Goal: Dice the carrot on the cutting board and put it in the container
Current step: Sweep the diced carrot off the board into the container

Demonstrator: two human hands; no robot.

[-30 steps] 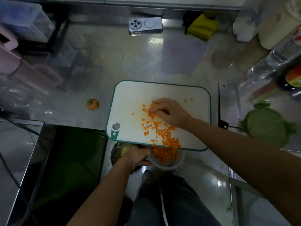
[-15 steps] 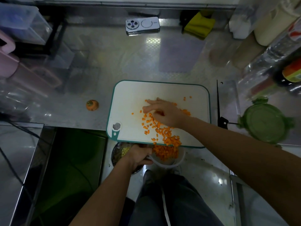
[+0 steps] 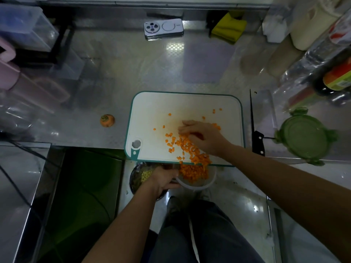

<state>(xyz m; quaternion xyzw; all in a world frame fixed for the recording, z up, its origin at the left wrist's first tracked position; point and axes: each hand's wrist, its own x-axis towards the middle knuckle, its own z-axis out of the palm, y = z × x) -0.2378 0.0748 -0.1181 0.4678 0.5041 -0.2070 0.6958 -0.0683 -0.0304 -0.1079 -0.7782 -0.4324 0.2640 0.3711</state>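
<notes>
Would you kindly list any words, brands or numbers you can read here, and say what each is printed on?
No text here can be read.
bottle label: coloured print, too blurred to read.
phone: no legible marking on its back.

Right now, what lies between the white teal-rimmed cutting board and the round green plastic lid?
In the head view, a broad steel knife with a black handle lies flat between the cutting board and the green lid.

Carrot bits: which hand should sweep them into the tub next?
Right hand, likely: it rests on the carrot bits, while the left hand holds the tub below the board.
</notes>
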